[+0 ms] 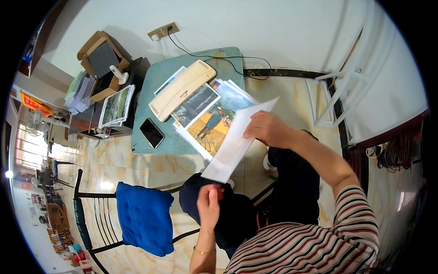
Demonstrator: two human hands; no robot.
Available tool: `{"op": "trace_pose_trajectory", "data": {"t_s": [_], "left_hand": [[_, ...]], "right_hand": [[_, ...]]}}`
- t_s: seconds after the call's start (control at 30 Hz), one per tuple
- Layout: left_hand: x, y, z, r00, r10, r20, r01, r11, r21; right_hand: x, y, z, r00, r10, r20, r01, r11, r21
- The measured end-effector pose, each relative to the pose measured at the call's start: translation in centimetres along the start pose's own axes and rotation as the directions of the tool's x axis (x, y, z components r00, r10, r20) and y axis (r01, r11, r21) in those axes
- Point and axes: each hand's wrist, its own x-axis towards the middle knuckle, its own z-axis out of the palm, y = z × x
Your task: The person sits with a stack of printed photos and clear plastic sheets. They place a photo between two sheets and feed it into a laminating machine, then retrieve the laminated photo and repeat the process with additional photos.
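Note:
My right hand [266, 129] is closed on a white sheet [235, 144] by its upper right part, tilted over the near right corner of the table. Whether it is one sheet or several together, I cannot tell. Below its lower end, over my knee, my left hand [208, 205] is curled, apart from the sheet, with nothing visible in it; its fingertips are blurred. Printed photos [212, 123] lie in a pile beside the sheet, which covers part of them. A cream laminator [182, 90] sits behind the photos, its long front toward them.
A black phone [152, 133] lies on the blue-green table [175, 145]. A black cord runs from the wall outlet [163, 31]. At left, a side table carries an open cardboard box [102, 64] and more prints [117, 106]. A chair with a blue cushion [143, 218] stands left; a white metal frame [326, 102] leans right.

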Motion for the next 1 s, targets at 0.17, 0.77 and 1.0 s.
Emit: {"op": "trace_pose_trajectory", "data": {"t_s": [0.17, 0.77, 1.0], "left_hand": [[1.4, 3.1, 0.2, 0.817, 0.565, -0.118, -0.476, 0.775, 0.415], [9.9, -10.9, 3.5, 0.945, -0.301, 0.127, 0.248, 0.407, -0.879], [8.8, -9.9, 3.5, 0.942, -0.321, 0.094, 0.248, 0.48, -0.842]], "right_hand": [[8.4, -1.1, -5.9, 0.879, 0.042, 0.475, -0.055, 0.998, 0.013], [-1.4, -5.1, 18.9, 0.985, 0.148, 0.093, -0.163, 0.972, 0.172], [-2.5, 9.4, 15.5, 0.895, 0.443, -0.047, -0.442, 0.869, -0.223]]}}
